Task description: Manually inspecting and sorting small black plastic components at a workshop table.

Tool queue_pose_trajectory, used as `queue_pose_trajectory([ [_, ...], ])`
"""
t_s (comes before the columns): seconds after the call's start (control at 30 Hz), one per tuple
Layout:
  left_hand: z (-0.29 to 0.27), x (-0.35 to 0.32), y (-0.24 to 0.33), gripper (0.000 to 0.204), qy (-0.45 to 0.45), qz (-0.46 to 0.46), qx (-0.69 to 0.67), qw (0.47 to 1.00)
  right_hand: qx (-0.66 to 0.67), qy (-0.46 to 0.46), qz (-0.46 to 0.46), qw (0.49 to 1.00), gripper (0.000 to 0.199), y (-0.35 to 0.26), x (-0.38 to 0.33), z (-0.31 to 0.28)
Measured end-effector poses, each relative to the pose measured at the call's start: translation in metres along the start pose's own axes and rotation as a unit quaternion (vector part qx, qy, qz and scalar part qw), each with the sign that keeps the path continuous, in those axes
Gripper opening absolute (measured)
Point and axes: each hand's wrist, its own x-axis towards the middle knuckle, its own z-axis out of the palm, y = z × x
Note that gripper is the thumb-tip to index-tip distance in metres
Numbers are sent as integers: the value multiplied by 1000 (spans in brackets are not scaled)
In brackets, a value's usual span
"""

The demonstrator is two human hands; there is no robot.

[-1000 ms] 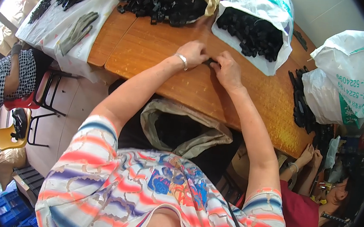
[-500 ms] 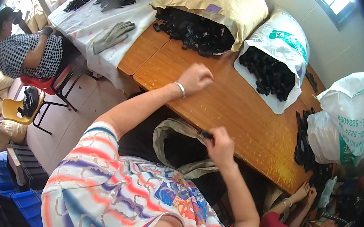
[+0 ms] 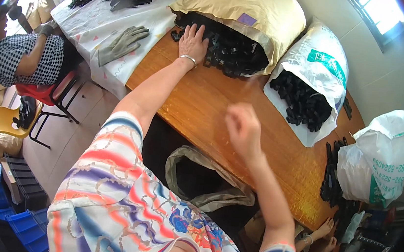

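Observation:
My left hand lies with fingers spread on the black plastic pieces spilling from the mouth of a tan sack. It wears a silver bangle and grips nothing I can see. Over the wooden table hovers my right hand, fingers curled and smeared by motion; whether it holds anything does not show. Below the table edge, in front of me, an open bag with a beige rim has a dark inside.
A white sack of black pieces lies right of the tan one. More black parts and a white bag are at the right edge. A grey glove rests on the white cloth. One person sits left; another's hands show lower right.
My left hand has moved forward and left onto the black pieces. My right hand has risen from the open bag to above the table; the small black piece it held no longer shows.

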Motion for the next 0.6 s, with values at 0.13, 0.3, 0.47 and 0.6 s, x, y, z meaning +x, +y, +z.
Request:
queue_pose_trajectory([
  [0.13,9,22,-1,57,22,6,-20,1000,-131,81,-39,987,37,70,97,24],
  [0.3,16,41,-21,60,14,-38,20,999,-253,40,232,938,55,143,190,41],
  [0.47,18,49,1,55,-35,-28,47,998,-252,141,150,946,62,194,205,58],
  [0.6,15,34,7,48,-41,-9,43,998,-209,10,214,954,61,177,210,61],
])
